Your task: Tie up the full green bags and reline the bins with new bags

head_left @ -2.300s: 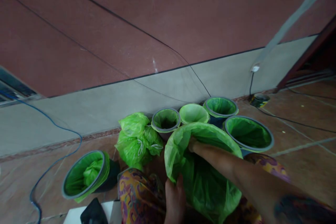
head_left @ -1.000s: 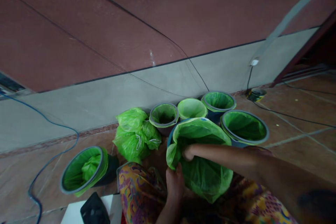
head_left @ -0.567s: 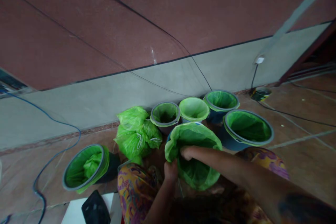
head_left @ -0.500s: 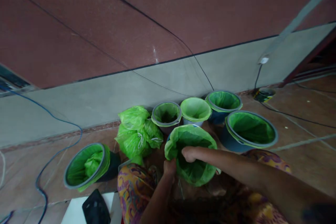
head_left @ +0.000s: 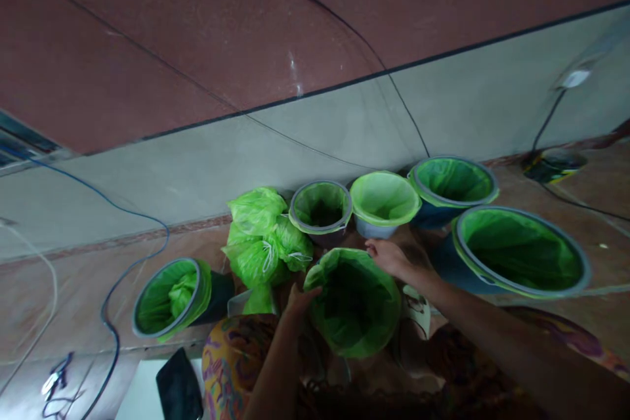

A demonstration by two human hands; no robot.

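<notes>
Left hand: mine (head_left: 298, 300), thumb over the near-left edge of the lined bin (head_left: 357, 340), rest of the hand outside; clamped on that edge.
Right hand: mine (head_left: 386, 257), fingers curled in, beside the far-right edge of the same bin; cannot tell whether the fingertips meet the liner.
Lined bin: between my two hands and my knees, mouth up towards me, green liner folded over the edge, inside dark.
Knees: patterned cloth (head_left: 236, 351), yellow-orange with purple swirls, both sides of the bin.
Just beyond: dark bin (head_left: 321, 230) with grey rim, then pale bin (head_left: 384, 215) next to it, both lined green, near the wall.
Right of those: blue bin (head_left: 455, 202) by the wall; wide bin (head_left: 522, 287) closer to me, green inside, grey rim.
Left of the row: green bags (head_left: 258, 243), bunched up, white ties showing.
Far left: another bin (head_left: 168, 336), crumpled green plastic inside.
By my left knee: dark flat object (head_left: 180, 384) on a white surface (head_left: 140, 384).
Edges: blue cable (head_left: 118, 272) across tiled floor; tin (head_left: 556, 167) at right; wall (head_left: 207, 164) pale below, reddish above.
</notes>
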